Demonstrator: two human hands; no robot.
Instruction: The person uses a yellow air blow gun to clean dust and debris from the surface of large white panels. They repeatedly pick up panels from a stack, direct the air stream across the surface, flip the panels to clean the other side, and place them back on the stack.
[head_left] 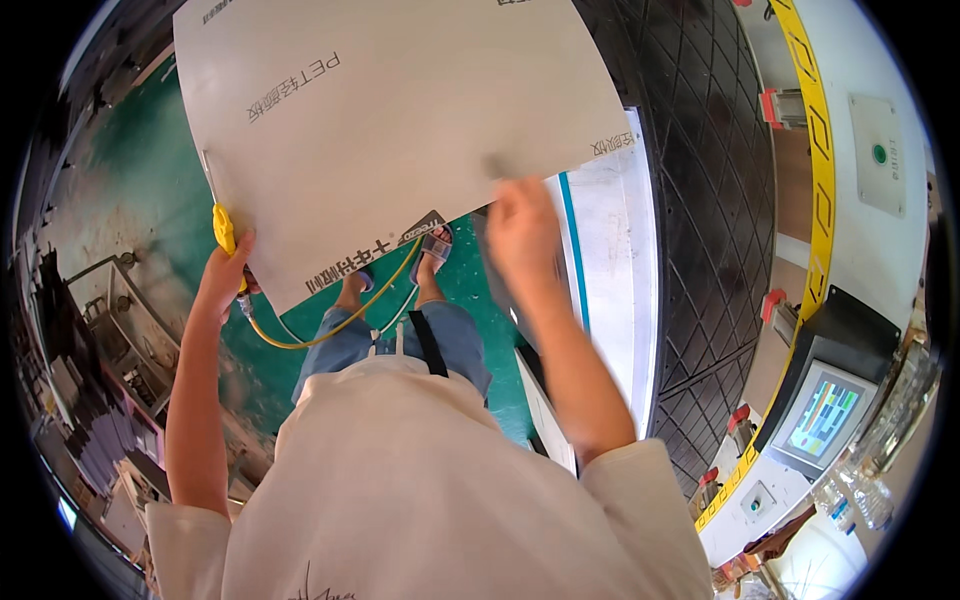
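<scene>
A large pale sheet panel [400, 120] with dark printing spreads out before me, its near edge slanting above my legs. On its left side my left hand [222, 275] is closed around a yellow air blow gun [223, 228], whose thin metal nozzle points away along the sheet's left edge. This hand is beside the near left corner; whether it also touches the sheet I cannot tell. A yellow hose [330, 340] loops from the gun past my legs. My right hand [523, 225], blurred and closed, is over the sheet's near edge, with a dark smudge just beyond it; what it holds is hidden.
To the right runs a white ledge [625, 260] beside a black surface with a diamond pattern [705, 200]. Beyond it stands a white machine with a yellow strip [822, 170] and a lit control screen [825, 415]. A metal cart [105, 310] stands left on the green floor [270, 400].
</scene>
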